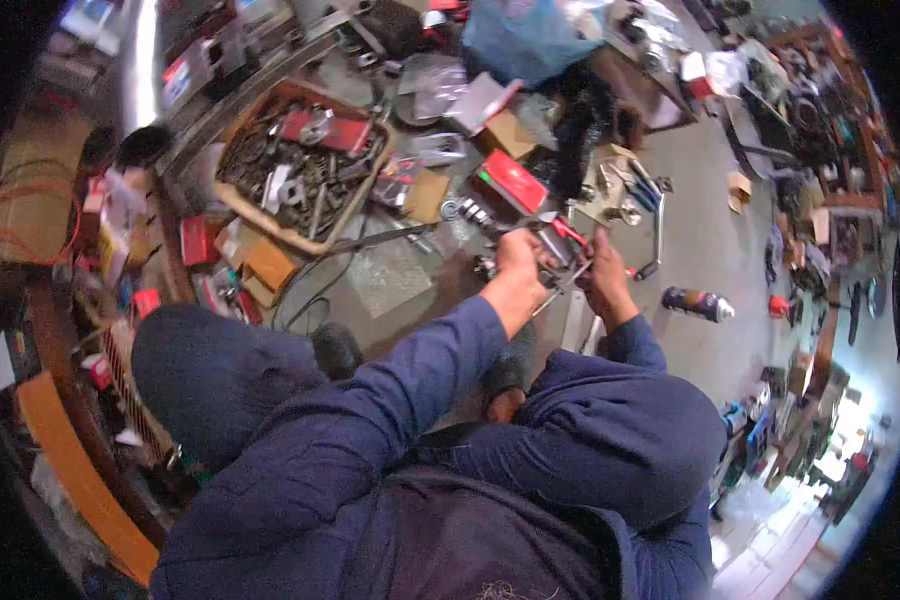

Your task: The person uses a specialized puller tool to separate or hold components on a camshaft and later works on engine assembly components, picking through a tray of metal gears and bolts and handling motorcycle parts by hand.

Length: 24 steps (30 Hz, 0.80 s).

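Observation:
Both hands meet in front of me above the floor. My left hand is closed, with its fingers curled around something too small and blurred to name. Close on its right, my right hand pinches the upper end of a thin metal rod, which slants down to the left below my left fingers. Just beyond the fingertips are a red-handled tool and a dark metal piece; whether either is held, I cannot tell. A red box lies behind them.
A tray of loose metal parts stands to the left. A spray can lies at right, near a bent-handled wrench and blue-handled pliers. A blue plastic bag sits at the back. My folded legs are close below.

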### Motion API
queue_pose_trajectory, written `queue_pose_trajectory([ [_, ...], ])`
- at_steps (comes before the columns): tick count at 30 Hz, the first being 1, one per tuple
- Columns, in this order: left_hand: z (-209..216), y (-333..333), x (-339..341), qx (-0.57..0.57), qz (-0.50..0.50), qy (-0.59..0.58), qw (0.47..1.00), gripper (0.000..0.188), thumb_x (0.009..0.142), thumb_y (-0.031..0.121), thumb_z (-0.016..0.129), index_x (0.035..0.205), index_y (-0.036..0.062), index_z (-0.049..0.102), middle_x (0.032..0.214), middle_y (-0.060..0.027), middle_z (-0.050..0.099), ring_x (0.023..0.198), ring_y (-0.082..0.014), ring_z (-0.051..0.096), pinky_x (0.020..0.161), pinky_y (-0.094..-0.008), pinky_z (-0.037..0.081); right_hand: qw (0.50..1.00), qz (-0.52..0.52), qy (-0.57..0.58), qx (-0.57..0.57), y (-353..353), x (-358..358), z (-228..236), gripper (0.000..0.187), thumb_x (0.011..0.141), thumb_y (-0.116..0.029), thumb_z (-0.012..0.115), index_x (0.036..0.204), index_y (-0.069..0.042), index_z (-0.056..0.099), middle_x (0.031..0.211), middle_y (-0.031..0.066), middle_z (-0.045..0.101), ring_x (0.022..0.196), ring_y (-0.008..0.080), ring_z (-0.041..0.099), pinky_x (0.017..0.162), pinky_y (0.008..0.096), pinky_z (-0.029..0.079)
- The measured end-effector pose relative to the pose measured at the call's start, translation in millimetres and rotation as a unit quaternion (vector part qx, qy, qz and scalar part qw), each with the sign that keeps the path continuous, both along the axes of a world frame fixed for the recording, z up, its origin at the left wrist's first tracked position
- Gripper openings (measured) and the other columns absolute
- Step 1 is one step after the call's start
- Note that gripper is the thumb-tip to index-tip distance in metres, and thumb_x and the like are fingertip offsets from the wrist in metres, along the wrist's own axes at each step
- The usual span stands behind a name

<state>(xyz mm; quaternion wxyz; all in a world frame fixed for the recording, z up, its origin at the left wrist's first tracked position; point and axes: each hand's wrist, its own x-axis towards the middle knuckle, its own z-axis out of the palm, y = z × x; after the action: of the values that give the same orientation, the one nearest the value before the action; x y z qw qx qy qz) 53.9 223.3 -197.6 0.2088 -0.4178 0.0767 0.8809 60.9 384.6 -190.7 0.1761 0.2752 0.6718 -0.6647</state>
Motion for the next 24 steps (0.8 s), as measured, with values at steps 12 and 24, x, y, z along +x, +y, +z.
queue_pose_trajectory([
  [12, 0, 13, -39, -0.104, 0.141, 0.088, 0.981, 0.021, 0.083, 0.017, 0.048, 0.065, 0.0099, 0.041, 0.060, -0.0023, 0.043, 0.051, -0.0177, 0.041, 0.054, -0.0358, 0.042, 0.983, 0.040, -0.068, -0.168, -49, 89, -41, 0.043, 0.101, -0.048, 0.044, 0.076, -0.013, 0.048, 0.058, -0.0007, 0.039, 0.050, 0.0148, 0.039, 0.048, 0.0293, 0.031],
  [24, -123, -5, -3, -0.419, 0.051, 0.252, 0.871, 0.017, 0.094, 0.023, 0.047, 0.098, 0.0086, 0.054, 0.067, -0.0060, 0.055, 0.052, -0.0188, 0.051, 0.047, -0.0358, 0.043, 0.953, 0.213, -0.209, -0.042, -36, 39, 47, 0.033, 0.094, -0.027, 0.052, 0.067, -0.010, 0.044, 0.055, -0.0014, 0.039, 0.042, 0.0130, 0.038, 0.039, 0.0309, 0.029],
])
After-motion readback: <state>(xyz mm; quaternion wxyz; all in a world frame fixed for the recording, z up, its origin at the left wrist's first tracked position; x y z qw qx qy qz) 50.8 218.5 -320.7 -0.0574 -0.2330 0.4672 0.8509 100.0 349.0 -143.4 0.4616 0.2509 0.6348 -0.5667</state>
